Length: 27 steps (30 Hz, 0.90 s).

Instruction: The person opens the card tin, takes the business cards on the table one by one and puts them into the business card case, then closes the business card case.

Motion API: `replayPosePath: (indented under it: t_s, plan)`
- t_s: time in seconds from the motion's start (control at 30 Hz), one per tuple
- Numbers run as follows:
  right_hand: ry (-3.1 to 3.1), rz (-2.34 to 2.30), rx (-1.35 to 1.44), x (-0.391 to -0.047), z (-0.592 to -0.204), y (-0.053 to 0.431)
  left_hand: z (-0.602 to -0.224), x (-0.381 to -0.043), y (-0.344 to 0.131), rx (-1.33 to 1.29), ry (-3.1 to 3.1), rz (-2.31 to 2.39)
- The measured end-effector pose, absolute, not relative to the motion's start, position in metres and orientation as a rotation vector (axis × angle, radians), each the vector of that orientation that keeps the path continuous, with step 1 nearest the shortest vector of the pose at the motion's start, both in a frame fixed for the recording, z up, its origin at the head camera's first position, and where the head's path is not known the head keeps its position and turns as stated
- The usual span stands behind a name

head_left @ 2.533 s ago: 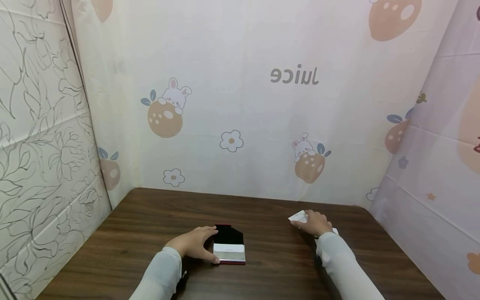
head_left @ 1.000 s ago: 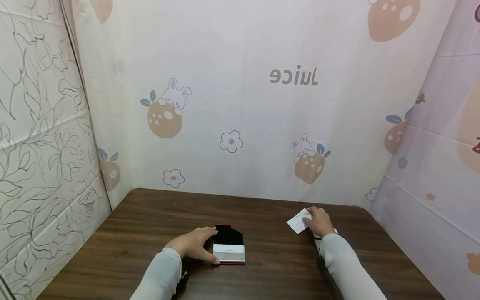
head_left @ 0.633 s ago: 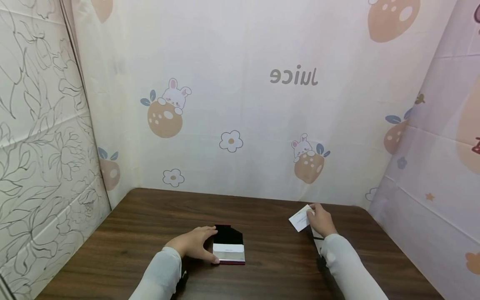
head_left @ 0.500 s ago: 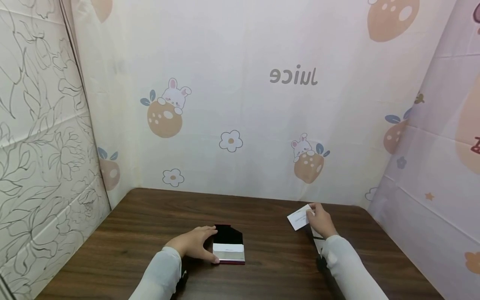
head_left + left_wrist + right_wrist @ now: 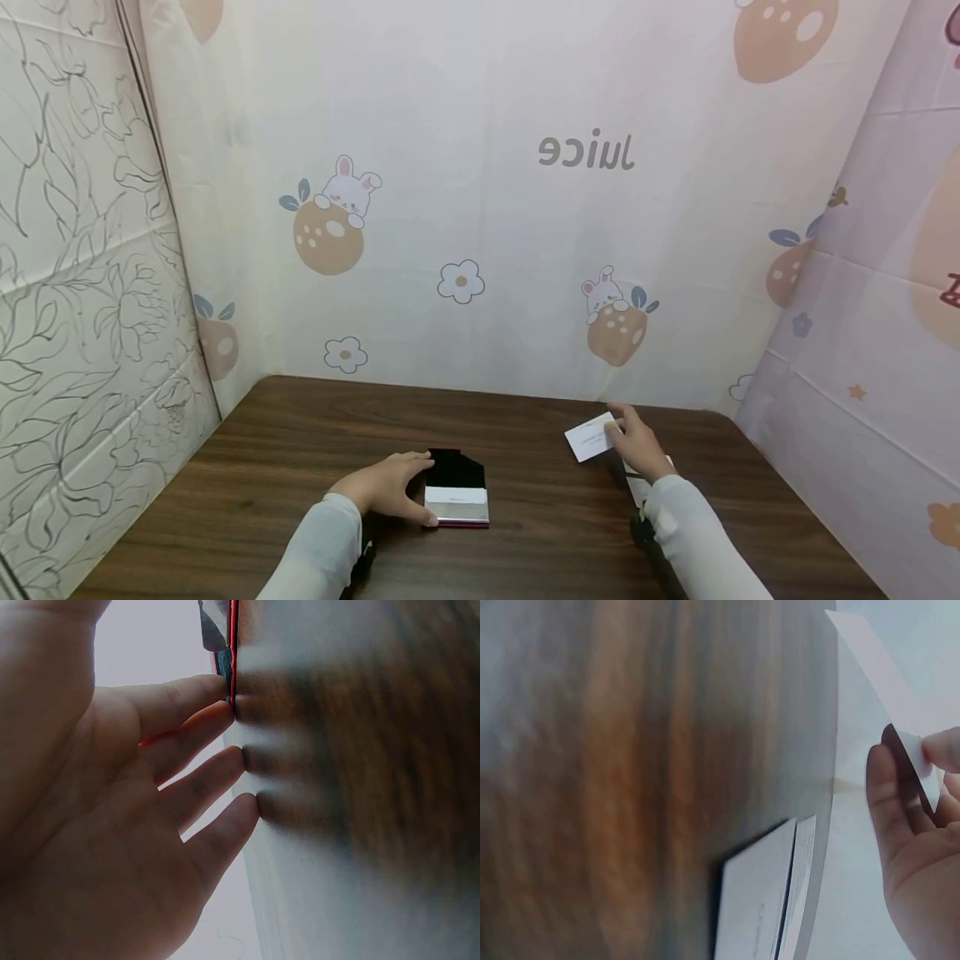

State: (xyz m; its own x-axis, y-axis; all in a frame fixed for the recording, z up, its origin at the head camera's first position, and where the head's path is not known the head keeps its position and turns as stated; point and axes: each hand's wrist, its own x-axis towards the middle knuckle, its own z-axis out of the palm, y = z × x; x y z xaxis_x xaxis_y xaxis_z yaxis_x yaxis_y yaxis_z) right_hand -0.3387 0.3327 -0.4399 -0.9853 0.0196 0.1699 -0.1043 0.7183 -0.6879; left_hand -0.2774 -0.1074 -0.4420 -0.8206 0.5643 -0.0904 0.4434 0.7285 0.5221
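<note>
Head view shows our right hand [image 5: 636, 442] pinching a small white card [image 5: 588, 439] by the edge nearest us on the right. The grip is narrow, just thumb and fingers on the thin card. Most of the card sticks out to the left of the pinch, leaning a bit, with faint grey writing on it that is too small for us to read. From the right wrist, we see it held up off the table [image 5: 525, 558], one face bright white and its underside dark. Below the grip, two flat white things [image 5: 759, 900] lie side by side, with a thin dark gap between them; one has tiny marks on it.

Well to the left of the pinch, a little case [image 5: 455, 471] lies on the table. It is black inside, with red edges. A shiny silver part [image 5: 459, 514] fills its near end, and a white strip [image 5: 457, 495] with a small mark shows between the black and the silver. Our left hand [image 5: 386, 486] is spread wide along the case's left side, fingers mostly straight, thumb at the near corner.
</note>
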Motion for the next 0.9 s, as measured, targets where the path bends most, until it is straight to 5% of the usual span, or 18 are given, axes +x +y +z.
replayPosePath:
  t_s: [0.9]
  plan:
    - [-2.819, 1.270, 0.313, -0.327, -0.436, 0.290, -0.440, -0.276, -0.107, 0.785, 2.689, 0.721]
